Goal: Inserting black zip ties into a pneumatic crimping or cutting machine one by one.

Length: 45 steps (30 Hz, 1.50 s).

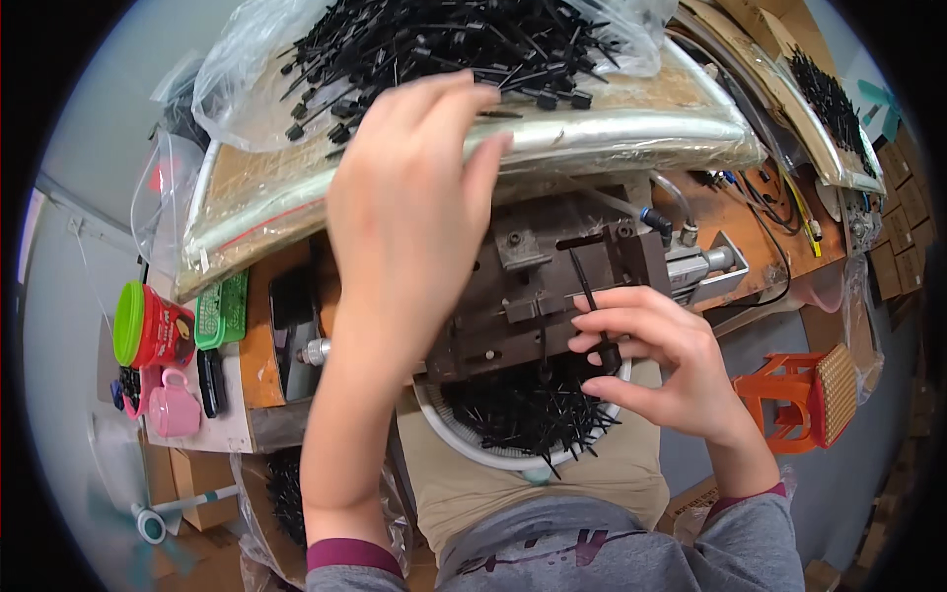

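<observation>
My left hand (404, 197) is raised over the front edge of a tray, slightly blurred. Its fingers stretch toward a heap of black plastic sticks (444, 44), thumb apart, with nothing visible between them. My right hand (661, 360) pinches one black stick with a thick knobbed end (605, 353). The knob is between thumb and fingers, and the thin shaft points up and away over a dark metal fixture (513, 286). Below the fixture, on my lap, a white basket (473, 454) holds many more black sticks.
A pneumatic cylinder (702, 264) with air tubes adjoins the fixture's right side. At left stand a red tub with a green rim (163, 331), a green basket (225, 308) and a pink cup (176, 405). An orange stool (789, 400) is at right, a fan (150, 523) at lower left.
</observation>
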Tool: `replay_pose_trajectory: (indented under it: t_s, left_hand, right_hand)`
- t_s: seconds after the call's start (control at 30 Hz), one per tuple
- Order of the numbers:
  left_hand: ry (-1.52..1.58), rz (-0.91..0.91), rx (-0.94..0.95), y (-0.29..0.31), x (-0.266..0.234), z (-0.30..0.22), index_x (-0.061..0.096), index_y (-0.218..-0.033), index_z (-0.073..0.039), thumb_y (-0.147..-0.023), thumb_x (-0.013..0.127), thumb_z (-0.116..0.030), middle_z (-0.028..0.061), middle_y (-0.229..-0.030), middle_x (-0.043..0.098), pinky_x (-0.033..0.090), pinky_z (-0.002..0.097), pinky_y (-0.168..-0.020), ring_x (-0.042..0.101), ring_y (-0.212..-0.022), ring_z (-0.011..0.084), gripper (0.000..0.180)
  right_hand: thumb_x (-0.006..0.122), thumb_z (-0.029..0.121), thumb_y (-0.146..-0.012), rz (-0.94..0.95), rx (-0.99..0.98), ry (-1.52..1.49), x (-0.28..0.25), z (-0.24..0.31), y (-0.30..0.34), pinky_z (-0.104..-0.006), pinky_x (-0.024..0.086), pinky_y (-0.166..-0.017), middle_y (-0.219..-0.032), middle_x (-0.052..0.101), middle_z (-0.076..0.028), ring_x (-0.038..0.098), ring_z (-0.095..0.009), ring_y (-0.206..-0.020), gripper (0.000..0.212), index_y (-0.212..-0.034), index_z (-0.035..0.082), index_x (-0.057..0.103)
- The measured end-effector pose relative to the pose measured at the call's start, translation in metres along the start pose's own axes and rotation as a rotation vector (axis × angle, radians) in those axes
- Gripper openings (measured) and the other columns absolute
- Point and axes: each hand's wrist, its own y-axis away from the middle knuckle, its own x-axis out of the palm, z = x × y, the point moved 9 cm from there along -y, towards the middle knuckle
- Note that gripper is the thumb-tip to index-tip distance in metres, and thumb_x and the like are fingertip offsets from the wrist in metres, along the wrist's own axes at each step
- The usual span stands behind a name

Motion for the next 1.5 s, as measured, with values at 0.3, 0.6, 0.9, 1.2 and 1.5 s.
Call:
replay_pose_trajectory:
  t_s: [0.3,0.6,0.9,1.2,1.5]
  left_hand:
    - [0.128,0.153,-0.062,-0.013,0.029,0.019,0.075,-0.101,-0.002,-0.084,0.076,-0.012,0.0100,-0.094,0.074,0.054,0.0301,-0.074,0.071,-0.079,0.0203,0.020]
    - [0.854,0.414,-0.602,0.010,0.029,0.048,0.074,-0.106,0.001,-0.087,0.079,-0.020,0.0061,-0.094,0.072,0.056,0.0232,-0.074,0.069,-0.085,0.0116,0.028]
    - [0.861,0.274,-0.540,0.028,-0.003,0.030,0.070,-0.110,0.005,-0.078,0.079,0.002,0.0158,-0.121,0.067,0.059,0.0248,-0.077,0.071,-0.092,0.0167,0.033]
    - [0.313,0.368,-0.233,0.116,-0.017,-0.046,0.074,-0.098,-0.002,-0.069,0.086,-0.005,0.0182,-0.127,0.067,0.058,0.0316,-0.078,0.072,-0.094,0.0241,0.032]
    - [0.031,0.512,-0.150,0.139,0.021,-0.078,0.071,-0.097,-0.004,-0.073,0.081,-0.012,0.0155,-0.128,0.068,0.053,0.0281,-0.062,0.067,-0.065,0.0180,0.027]
  right_hand:
    - [0.081,0.004,-0.074,0.037,-0.287,0.482,0.030,-0.002,0.022,-0.0329,0.059,-0.072,-0.113,0.065,-0.013,0.068,-0.026,-0.096,0.032,-0.104,0.003,0.069]
    - [0.066,0.006,-0.072,0.012,-0.451,0.854,0.061,0.005,0.011,-0.0290,0.055,-0.070,-0.122,0.064,-0.017,0.067,-0.020,-0.083,0.030,-0.100,-0.003,0.069]
    - [0.078,0.014,-0.075,0.189,-0.436,1.075,0.068,0.015,-0.001,-0.0322,0.054,-0.064,-0.111,0.069,-0.014,0.068,-0.020,-0.074,0.032,-0.104,0.002,0.070]
    - [0.072,0.008,-0.079,-0.376,-0.731,0.906,-0.014,0.084,-0.112,-0.0403,0.052,-0.080,-0.088,0.065,-0.009,0.064,-0.029,-0.095,0.017,-0.094,0.005,0.067]
    - [0.070,0.006,-0.071,-0.007,-0.173,1.210,-0.007,0.043,-0.226,-0.0449,0.055,-0.083,-0.100,0.070,-0.016,0.067,-0.036,-0.099,0.034,-0.105,0.005,0.064]
